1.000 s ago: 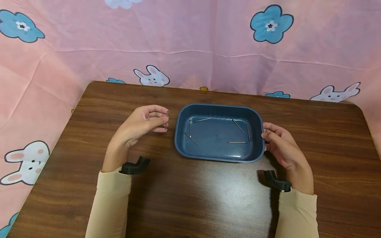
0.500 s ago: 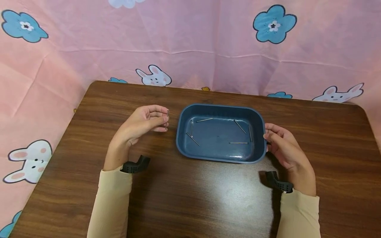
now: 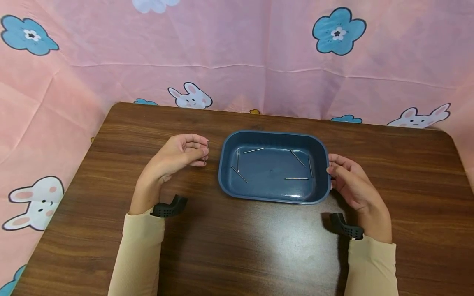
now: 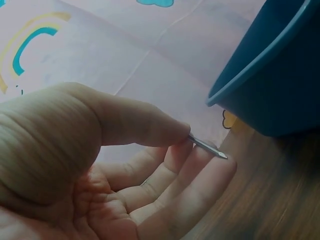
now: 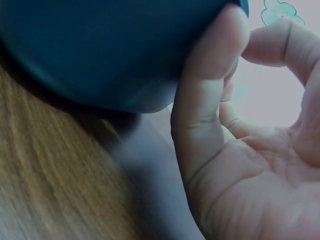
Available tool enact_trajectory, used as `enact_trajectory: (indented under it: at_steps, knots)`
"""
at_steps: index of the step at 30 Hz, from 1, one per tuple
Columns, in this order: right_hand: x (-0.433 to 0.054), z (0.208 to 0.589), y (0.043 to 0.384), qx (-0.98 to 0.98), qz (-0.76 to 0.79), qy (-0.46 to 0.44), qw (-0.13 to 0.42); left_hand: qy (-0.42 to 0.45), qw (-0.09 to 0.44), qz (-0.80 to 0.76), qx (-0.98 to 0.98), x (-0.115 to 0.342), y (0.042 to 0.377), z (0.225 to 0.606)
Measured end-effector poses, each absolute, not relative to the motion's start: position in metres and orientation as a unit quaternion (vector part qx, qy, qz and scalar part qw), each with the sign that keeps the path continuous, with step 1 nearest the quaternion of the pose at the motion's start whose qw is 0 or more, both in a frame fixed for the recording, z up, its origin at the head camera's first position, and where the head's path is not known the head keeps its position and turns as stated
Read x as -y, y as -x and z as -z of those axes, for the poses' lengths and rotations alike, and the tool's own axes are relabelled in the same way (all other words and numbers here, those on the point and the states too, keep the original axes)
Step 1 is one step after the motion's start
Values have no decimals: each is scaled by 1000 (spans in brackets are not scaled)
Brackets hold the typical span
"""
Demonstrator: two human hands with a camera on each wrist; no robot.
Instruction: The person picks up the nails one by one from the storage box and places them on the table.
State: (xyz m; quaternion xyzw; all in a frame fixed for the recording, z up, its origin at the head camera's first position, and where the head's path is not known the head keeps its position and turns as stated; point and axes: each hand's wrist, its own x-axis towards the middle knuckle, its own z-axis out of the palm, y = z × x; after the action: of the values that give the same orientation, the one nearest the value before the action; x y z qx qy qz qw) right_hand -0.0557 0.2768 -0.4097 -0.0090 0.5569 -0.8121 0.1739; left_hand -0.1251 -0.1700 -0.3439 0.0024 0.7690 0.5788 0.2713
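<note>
My left hand [image 3: 174, 158] is raised beside the left end of a blue plastic tray, apart from it. Its thumb and fingers pinch a thin metal nail [image 4: 207, 146], whose pointed tip shows in the left wrist view beyond the thumb. The blue tray [image 3: 274, 199] is deep, with rounded corners. My right hand [image 3: 352, 181] holds the tray's right end, its thumb tip up at the rim and its other fingers curled beside the wall. Inside the tray, several nails lie scattered on the floor, such as one nail [image 3: 296, 179] near the front right.
The brown wood-grain table [image 3: 244, 242] extends on all sides of the tray. Behind it and to the left hangs a pink cloth [image 3: 237, 41] printed with rabbits and blue flowers. Black wrist mounts [image 3: 168, 206] jut inward from both wrists.
The head view shifts slightly. Both hands keep their places at the tray's two ends, and the nails inside lie as before. The pinched nail tilts a little in the left fingers.
</note>
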Motion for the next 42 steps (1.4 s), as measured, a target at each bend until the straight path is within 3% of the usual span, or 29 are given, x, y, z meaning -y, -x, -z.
enact_trajectory:
  at_steps: [42]
  knots:
    - [-271, 407, 57, -565, 803, -17, 187, -6, 273, -506, -818, 175, 128, 352]
